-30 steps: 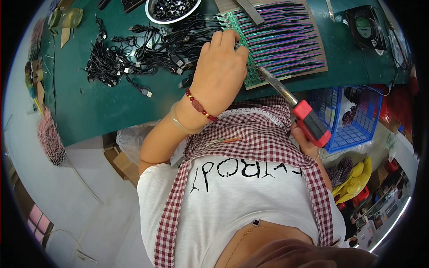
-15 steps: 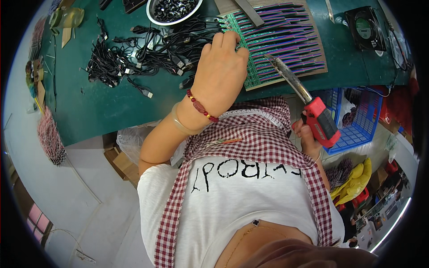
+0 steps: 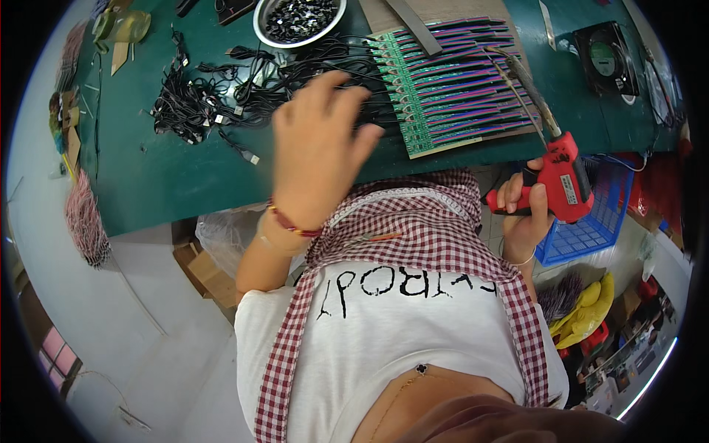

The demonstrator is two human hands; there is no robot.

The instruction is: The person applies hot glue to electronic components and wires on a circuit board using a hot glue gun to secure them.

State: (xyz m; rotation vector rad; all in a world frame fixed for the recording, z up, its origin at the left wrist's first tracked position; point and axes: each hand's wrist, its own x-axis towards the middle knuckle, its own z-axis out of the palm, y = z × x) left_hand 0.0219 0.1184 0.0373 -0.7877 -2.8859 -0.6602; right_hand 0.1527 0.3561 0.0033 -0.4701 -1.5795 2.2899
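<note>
My left hand hovers over the green table, fingers apart and a little blurred, with nothing seen in it. Beneath and beyond it lie black USB cables in a tangled heap. Right of that hand is a row of small green circuit boards, with black cables running to their left side and coloured wires to their right. In my right hand, by the table's front edge, is a red and black soldering gun. Its long metal tip points up and left, above the wires.
A flat metal bar lies across the far end of the boards. Behind the cables stands a metal bowl of small black parts. A black fan is at the far right. Below the table's edge sits a blue plastic basket.
My left hand has moved left, away from the boards, and its fingers have spread. The soldering gun has shifted right, held more upright in my right hand.
</note>
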